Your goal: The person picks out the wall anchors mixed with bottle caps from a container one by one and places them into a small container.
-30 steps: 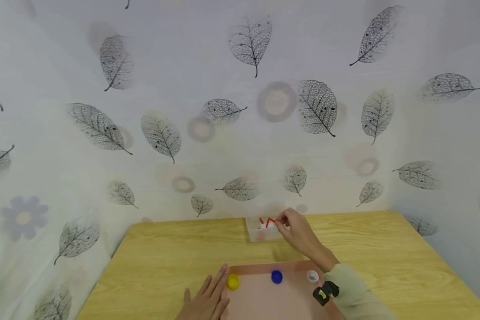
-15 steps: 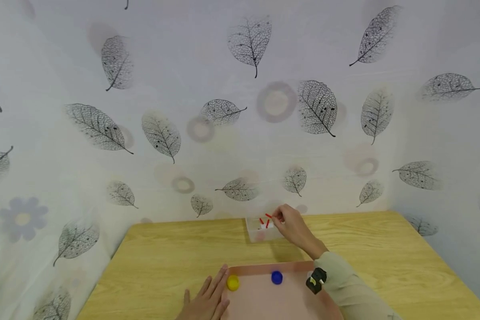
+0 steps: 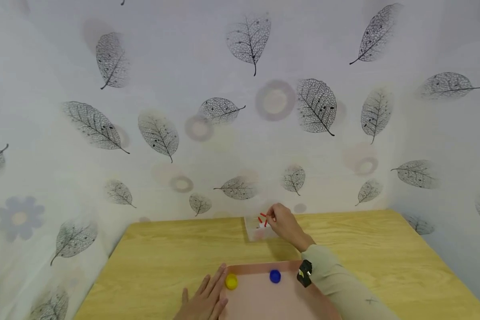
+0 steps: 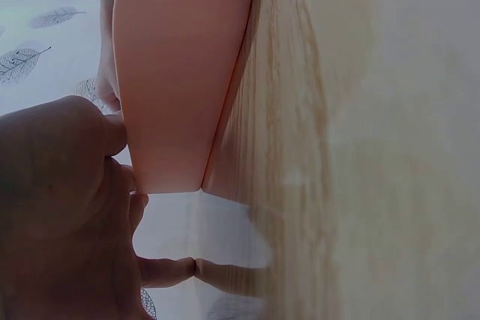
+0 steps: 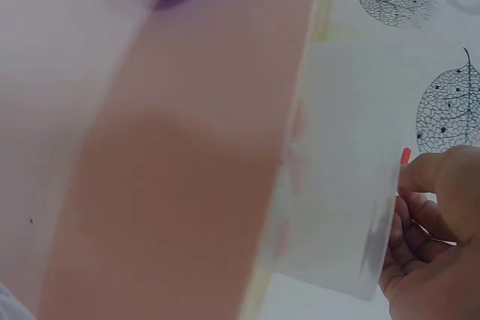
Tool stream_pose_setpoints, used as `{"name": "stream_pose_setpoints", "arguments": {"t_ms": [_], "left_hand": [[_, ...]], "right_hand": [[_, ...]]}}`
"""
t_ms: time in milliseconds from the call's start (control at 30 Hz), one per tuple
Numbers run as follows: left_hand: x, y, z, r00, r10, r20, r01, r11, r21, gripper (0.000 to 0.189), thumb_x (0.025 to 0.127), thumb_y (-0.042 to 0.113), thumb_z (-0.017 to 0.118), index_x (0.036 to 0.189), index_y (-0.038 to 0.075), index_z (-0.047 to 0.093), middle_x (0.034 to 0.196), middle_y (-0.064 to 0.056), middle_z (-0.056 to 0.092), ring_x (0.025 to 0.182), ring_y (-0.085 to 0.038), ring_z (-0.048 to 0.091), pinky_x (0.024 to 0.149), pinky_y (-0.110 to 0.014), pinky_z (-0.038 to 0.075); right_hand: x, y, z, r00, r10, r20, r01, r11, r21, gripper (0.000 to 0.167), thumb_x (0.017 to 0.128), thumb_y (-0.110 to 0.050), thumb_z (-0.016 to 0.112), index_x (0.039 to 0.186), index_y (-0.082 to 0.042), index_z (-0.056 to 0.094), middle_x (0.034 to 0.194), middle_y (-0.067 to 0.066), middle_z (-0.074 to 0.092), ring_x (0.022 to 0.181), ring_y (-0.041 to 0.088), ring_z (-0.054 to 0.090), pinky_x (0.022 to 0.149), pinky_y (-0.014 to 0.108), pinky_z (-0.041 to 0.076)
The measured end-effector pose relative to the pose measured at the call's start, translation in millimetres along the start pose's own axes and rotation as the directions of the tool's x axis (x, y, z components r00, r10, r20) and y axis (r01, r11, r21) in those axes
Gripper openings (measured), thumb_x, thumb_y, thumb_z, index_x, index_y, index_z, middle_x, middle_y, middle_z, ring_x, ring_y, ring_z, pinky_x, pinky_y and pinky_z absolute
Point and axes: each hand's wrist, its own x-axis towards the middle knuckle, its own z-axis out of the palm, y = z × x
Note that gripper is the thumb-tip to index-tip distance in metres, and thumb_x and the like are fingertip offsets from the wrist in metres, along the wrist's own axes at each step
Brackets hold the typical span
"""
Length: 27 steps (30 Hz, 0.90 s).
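Observation:
My right hand (image 3: 284,223) is over a translucent box (image 3: 255,234) at the table's back edge. Between thumb and forefinger it pinches a small red stick (image 3: 263,215), whose tip also shows past the fingers in the right wrist view. More red sticks (image 3: 259,220) and something white lie inside the box. My left hand (image 3: 205,298) rests with straight fingers at the left edge of a pink tray (image 3: 260,269); the left wrist view has its fingers along the tray's outer wall (image 4: 180,80). Its palm hides part of that corner.
In the tray sit a yellow cap (image 3: 231,281) and a blue cap (image 3: 275,276) near its far wall. My right sleeve (image 3: 340,275) crosses the tray's right side. Behind the wooden table (image 3: 176,244) hangs a leaf-print curtain (image 3: 240,146).
My right hand shifts a little left and up over the box with the red stick. The forearm now covers the white cap at the tray's right. My left hand stays put.

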Motion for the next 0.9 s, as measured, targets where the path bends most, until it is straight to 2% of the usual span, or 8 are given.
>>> {"name": "stream_pose_setpoints", "arguments": {"t_ms": [133, 267, 533, 900], "left_hand": [[-3.1, 0.3, -1.4, 1.000, -0.013, 0.006, 0.013, 1.000, 0.000, 0.064, 0.108, 0.059, 0.025, 0.166, 0.032, 0.016, 0.171, 0.013, 0.011, 0.144, -0.045, 0.039, 0.089, -0.094, 0.014], [-5.8, 0.7, -1.5, 1.000, -0.025, 0.012, 0.025, 1.000, 0.001, 0.064, 0.108, 0.060, 0.025, 0.166, 0.033, 0.017, 0.171, 0.014, 0.011, 0.144, -0.045, 0.039, 0.090, -0.094, 0.014], [-7.7, -0.1, -2.2, 1.000, -0.019, -0.011, 0.019, 1.000, 0.012, 0.064, 0.109, 0.059, 0.026, 0.166, 0.034, 0.014, 0.171, 0.013, 0.012, 0.145, -0.043, 0.039, 0.090, -0.094, 0.015], [-8.3, 1.8, 1.3, 1.000, -0.030, -0.002, 0.030, 0.999, 0.023, 0.065, 0.108, 0.060, 0.024, 0.166, 0.034, 0.013, 0.171, 0.014, 0.011, 0.144, -0.042, 0.039, 0.091, -0.093, 0.015]], "right_hand": [[-0.7, 2, 9, 1.000, 0.018, 0.007, -0.018, 1.000, -0.013, 0.010, 0.093, 0.004, 0.066, 0.087, -0.003, 0.064, 0.086, 0.006, 0.060, 0.079, 0.022, 0.061, 0.071, 0.038, 0.054], [-2.2, 3, 14, 1.000, -0.001, -0.011, 0.001, 0.999, -0.033, 0.012, 0.090, 0.006, 0.067, 0.084, -0.003, 0.063, 0.084, 0.007, 0.059, 0.077, 0.022, 0.059, 0.069, 0.039, 0.053], [0.7, 2, 15, 1.000, -0.008, -0.010, 0.007, 0.999, -0.051, 0.010, 0.090, 0.005, 0.067, 0.086, -0.003, 0.064, 0.085, 0.007, 0.060, 0.079, 0.024, 0.060, 0.071, 0.039, 0.053], [-2.3, 4, 14, 0.999, -0.029, -0.015, 0.029, 0.999, -0.035, 0.008, 0.088, 0.005, 0.071, 0.086, -0.001, 0.065, 0.086, 0.009, 0.061, 0.080, 0.025, 0.061, 0.072, 0.041, 0.054]]}}
